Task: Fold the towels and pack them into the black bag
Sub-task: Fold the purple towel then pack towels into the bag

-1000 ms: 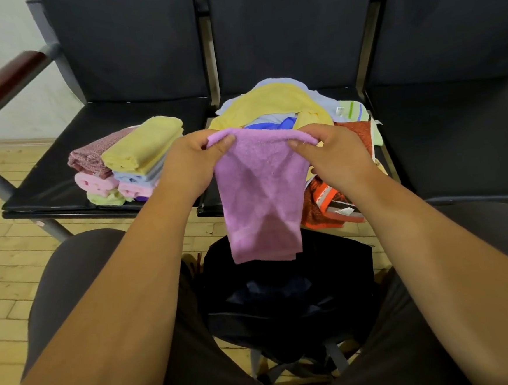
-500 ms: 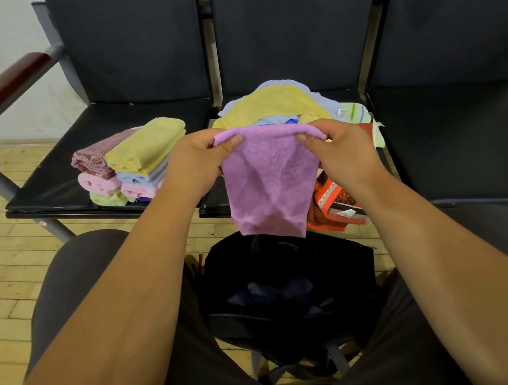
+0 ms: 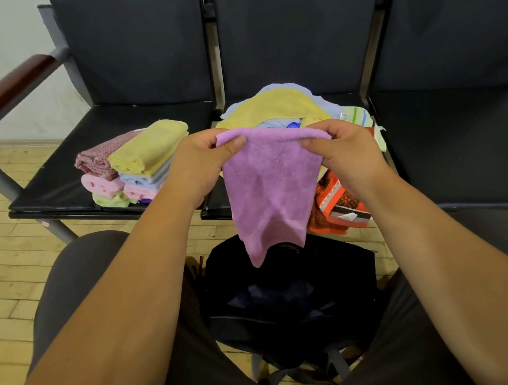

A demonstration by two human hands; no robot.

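A purple towel (image 3: 269, 191) hangs in the air in front of me, folded over at its top edge. My left hand (image 3: 205, 162) pinches its top left corner and my right hand (image 3: 343, 152) pinches its top right corner. Its lower end dangles over the black bag (image 3: 291, 298), which sits open on the floor between my knees. A stack of folded towels (image 3: 132, 165) lies on the left seat. A loose pile of unfolded towels (image 3: 279, 105), yellow on top, lies on the middle seat behind my hands.
An orange patterned cloth (image 3: 336, 207) hangs off the middle seat's front edge. The row of black chairs (image 3: 455, 134) has a bare right seat and a wooden armrest (image 3: 5, 93) at far left. The floor is light wood.
Both hands have kept their grip on the towel's top corners and lifted it a little. The towel's hanging lower part has shifted and now tapers to a point at the left.
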